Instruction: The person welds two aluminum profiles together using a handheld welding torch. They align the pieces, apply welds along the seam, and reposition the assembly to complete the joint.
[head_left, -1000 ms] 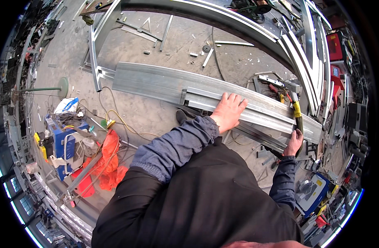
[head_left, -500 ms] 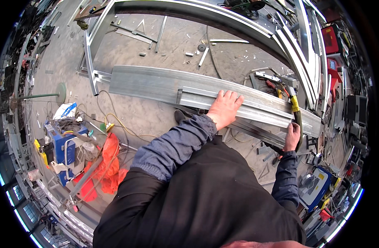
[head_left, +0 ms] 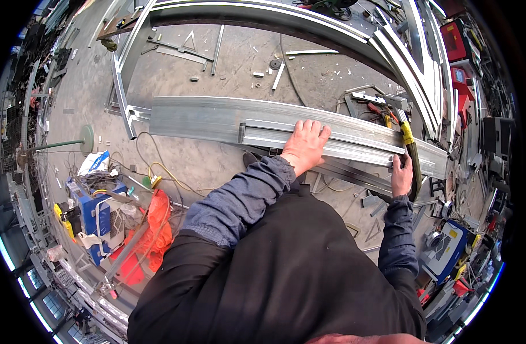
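Observation:
A long silvery metal profile [head_left: 343,145] with grooves along its length lies on a wider flat metal beam [head_left: 194,114] that crosses in front of me. My left hand [head_left: 306,150] rests palm down across the profile, its fingers stretched out and slightly apart. At the profile's right end is my right hand [head_left: 402,176], thumb on the near edge and fingers reaching round the end. Close beside that hand, a thick dark cable with a yellow sleeve [head_left: 408,133] hangs over the beam. The underside of the profile is hidden.
Beyond the beam stands a large metal frame [head_left: 263,10]. Pliers [head_left: 387,120] lie near the cable. To the left are a blue machine [head_left: 95,215] and orange sheeting [head_left: 156,226]; a blue-and-white machine [head_left: 446,252] stands right. Offcuts and cables litter the floor.
My right hand has moved slightly up toward the profile's end, its fingers more extended. My left hand stays flat on the profile. The whole view has shifted a little.

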### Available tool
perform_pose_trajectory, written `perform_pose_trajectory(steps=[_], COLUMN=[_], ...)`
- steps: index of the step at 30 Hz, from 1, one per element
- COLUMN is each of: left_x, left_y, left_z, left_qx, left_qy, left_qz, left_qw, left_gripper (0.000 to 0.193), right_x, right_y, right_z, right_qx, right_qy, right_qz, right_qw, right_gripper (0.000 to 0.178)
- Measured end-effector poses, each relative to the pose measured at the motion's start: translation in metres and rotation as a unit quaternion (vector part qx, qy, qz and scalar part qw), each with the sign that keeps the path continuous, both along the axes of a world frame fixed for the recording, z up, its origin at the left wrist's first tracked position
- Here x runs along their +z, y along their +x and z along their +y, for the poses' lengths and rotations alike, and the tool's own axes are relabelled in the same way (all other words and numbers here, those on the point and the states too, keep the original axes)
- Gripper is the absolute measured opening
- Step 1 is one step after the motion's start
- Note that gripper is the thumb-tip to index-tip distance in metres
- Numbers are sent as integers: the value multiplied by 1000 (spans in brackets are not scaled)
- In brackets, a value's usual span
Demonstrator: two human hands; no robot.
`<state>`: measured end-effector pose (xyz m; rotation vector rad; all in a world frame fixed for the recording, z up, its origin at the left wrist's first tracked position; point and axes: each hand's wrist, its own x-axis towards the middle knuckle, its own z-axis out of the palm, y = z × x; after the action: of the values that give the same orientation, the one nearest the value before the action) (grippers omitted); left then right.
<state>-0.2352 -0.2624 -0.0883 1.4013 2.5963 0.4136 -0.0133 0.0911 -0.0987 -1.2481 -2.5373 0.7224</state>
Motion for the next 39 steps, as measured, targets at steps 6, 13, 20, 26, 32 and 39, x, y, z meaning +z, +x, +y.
perform_pose_trajectory(steps=[6,13,20,26,32,39], left_x=[-20,-16,-14,4,4,-2], left_y=[4,4,4,3,21,32], left_z=[3,4,3,8,47,73], left_qx=[21,20,23,4,17,21], left_qy=[22,14,25,-28,-5,-42], left_qz=[102,65,56,40,94,43], left_qw=[994,998,998,999,995,998], left_gripper=[90,84,91,100,100,94], right_x=[31,51,46,39,43,29], right_y=[-43,-98,-103,-95,-96,-93], right_z=[-35,-92,-89,-77,-73,-65], right_qx=[238,447,466,463,482,485], right_qy=[187,132,121,117,112,122], right_qz=[-46,-159,-142,-134,-96,-72], right_qw=[952,870,865,868,864,863], right_gripper=[91,99,92,89,77,77])
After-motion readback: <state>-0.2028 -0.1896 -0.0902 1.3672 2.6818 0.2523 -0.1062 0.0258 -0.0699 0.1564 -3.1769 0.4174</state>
